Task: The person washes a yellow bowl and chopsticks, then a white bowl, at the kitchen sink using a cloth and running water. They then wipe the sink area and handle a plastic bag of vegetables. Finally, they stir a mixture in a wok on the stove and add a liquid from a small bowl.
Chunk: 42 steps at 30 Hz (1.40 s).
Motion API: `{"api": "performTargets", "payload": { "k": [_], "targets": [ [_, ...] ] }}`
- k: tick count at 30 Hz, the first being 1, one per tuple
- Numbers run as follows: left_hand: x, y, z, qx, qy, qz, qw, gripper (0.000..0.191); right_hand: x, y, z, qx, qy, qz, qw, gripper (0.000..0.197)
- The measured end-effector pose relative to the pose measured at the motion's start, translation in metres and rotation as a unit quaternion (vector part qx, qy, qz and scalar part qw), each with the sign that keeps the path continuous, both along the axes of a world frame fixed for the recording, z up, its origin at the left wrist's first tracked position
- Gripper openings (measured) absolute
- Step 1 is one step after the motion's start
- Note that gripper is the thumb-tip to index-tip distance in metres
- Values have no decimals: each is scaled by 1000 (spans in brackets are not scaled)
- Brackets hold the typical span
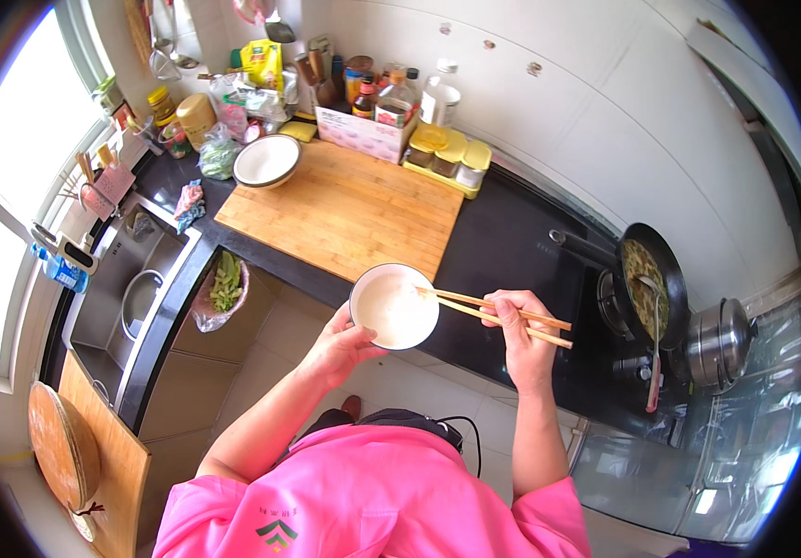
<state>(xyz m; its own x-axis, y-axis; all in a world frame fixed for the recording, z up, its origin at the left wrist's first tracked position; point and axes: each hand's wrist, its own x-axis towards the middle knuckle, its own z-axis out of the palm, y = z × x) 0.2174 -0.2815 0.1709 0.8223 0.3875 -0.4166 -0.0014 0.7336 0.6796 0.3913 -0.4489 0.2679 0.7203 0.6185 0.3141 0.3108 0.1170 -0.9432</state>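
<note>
My left hand (346,347) grips a white bowl (434,322) by its lower left side, with the thumb at the rim. A pale, milky liquid (393,310) lies in the bowl. My right hand (522,331) holds a pair of wooden chopsticks (474,298), whose tips reach over the bowl's right rim to the liquid. The bowl is up in front of my body, near the front edge of the black counter (505,258). Beyond it lies a bamboo cutting board (358,209), with a dark-rimmed white bowl (268,162) at its far left corner.
To the right, a wok (676,307) holding food and a ladle (655,363) sits on the stove beside a steel pot (718,345). Spice jars (453,150) and a box of bottles (362,132) line the wall. At left are the sink (97,307) and a bag of greens (226,282).
</note>
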Motion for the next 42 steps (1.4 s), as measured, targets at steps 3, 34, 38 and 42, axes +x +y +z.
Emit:
{"api": "performTargets", "payload": {
  "k": [3, 34, 38, 42],
  "targets": [
    [-17, 19, -1, 9, -4, 14, 1000, 60, -13, 17, 13, -82, -1, 56, 995, 17],
    [49, 3, 13, 6, -17, -128, 992, 52, -13, -39, 18, -83, -8, -26, 996, 6],
    [69, -24, 10, -2, -7, -153, 988, 50, 1, -56, 6, -83, -115, -24, 990, 8],
    [84, -50, 14, 4, -12, -170, 985, 50, 16, -97, 4, -53, -66, -142, 986, 9]
  ]
}}
